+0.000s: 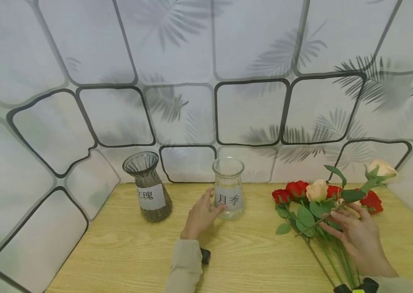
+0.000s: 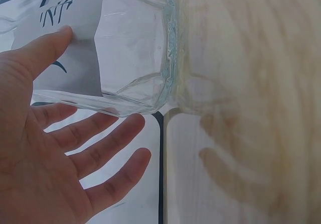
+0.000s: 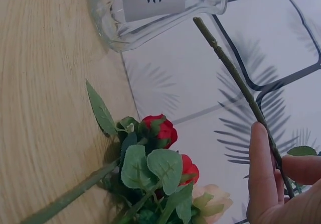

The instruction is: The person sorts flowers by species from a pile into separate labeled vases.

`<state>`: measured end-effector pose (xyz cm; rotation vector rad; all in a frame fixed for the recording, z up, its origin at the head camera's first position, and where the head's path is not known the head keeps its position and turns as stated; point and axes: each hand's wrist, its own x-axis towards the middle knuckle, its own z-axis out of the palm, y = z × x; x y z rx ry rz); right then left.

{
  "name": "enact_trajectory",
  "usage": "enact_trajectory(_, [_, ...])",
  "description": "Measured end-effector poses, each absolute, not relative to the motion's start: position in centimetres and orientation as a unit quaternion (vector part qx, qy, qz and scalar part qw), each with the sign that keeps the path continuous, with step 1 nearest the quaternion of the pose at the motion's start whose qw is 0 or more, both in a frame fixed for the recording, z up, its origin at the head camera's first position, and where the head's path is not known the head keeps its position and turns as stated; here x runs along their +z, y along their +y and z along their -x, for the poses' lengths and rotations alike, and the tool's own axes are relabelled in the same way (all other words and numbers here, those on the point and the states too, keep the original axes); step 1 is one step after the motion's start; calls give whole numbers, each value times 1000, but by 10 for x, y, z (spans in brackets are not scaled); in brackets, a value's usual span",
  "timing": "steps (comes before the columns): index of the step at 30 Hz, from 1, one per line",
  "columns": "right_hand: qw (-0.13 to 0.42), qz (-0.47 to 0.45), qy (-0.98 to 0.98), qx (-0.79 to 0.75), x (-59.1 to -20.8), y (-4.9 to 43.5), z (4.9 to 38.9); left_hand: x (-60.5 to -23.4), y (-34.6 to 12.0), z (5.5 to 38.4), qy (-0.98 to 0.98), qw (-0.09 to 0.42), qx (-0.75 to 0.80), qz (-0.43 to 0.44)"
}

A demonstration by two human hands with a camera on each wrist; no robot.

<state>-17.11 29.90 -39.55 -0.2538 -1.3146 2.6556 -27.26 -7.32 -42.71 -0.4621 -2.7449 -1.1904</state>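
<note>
A clear glass vase (image 1: 230, 167) with a white paper label stands upright in the middle of the table. My left hand (image 1: 200, 213) is at its left side, thumb laid on the label (image 2: 75, 68); in the left wrist view the other fingers are loosely spread along the glass. At the right, my right hand (image 1: 363, 240) pinches the stem (image 3: 235, 76) of a peach rose (image 1: 382, 169) between thumb and fingers. The bloom points up and right, while the cut end angles down and left, shown near the vase in the right wrist view.
A grey glass vase (image 1: 141, 175) with a white label stands at the left. Beneath my right hand lies a bunch of red roses (image 1: 297, 189) and peach roses (image 1: 317, 190), stems toward me. A patterned wall covering (image 1: 252, 112) rises behind the wooden table (image 1: 250, 252).
</note>
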Motion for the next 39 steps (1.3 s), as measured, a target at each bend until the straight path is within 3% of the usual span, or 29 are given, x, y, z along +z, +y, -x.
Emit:
enact_trajectory(14, [129, 40, -356, 925, -385, 268, 183, -428, -71, 273, -905, 53, -393, 153])
enact_trajectory(21, [142, 84, -326, 931, -376, 250, 191, -428, -71, 272, -906, 55, -391, 152])
enact_trajectory(29, [137, 50, -276, 950, -373, 235, 197, -427, -72, 272, -906, 55, -393, 149])
enact_trajectory(39, [165, 108, -303, 932, -359, 220, 207, -427, -72, 273, -905, 58, -392, 157])
